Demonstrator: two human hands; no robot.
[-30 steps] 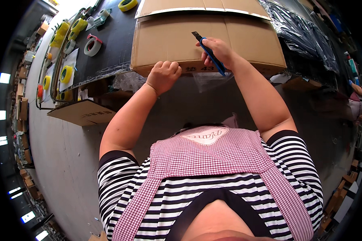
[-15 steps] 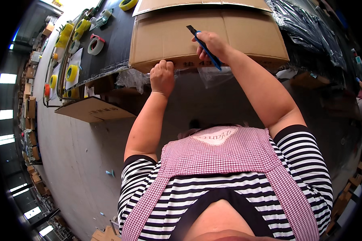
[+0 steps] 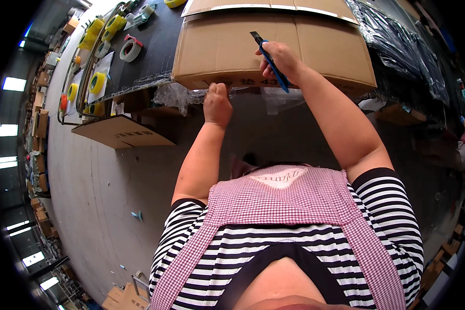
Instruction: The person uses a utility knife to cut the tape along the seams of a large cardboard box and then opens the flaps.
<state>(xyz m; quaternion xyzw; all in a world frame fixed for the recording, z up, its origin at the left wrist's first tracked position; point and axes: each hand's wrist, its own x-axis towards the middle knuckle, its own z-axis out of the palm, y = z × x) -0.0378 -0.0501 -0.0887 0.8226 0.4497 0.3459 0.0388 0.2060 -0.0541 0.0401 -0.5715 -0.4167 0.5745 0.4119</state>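
A brown cardboard box [image 3: 232,46] with a raised flap at its far side lies on the dark tabletop, its printed near side facing me. My right hand [image 3: 281,59] is closed around a blue utility knife [image 3: 275,67]. The knife's dark tip points up and to the left, over the box. At the box's near lower edge, left of its middle, is my left hand [image 3: 218,106], its fingers curled and pressed together. What those fingers pinch, if anything, is hidden.
Left on the table [image 3: 155,64] lies a tape roll [image 3: 130,50] with a red part. Yellow tape rolls [image 3: 96,82] line a metal rack beside it. Plastic-wrapped dark goods [image 3: 398,51] lie to the right. Clear film [image 3: 175,97] hangs below the table edge, near a cardboard flap [image 3: 121,132].
My left hand has slid slightly down and toward me along the box's near edge. The right hand, still with the utility knife, has barely moved. The whole view has shifted a little.
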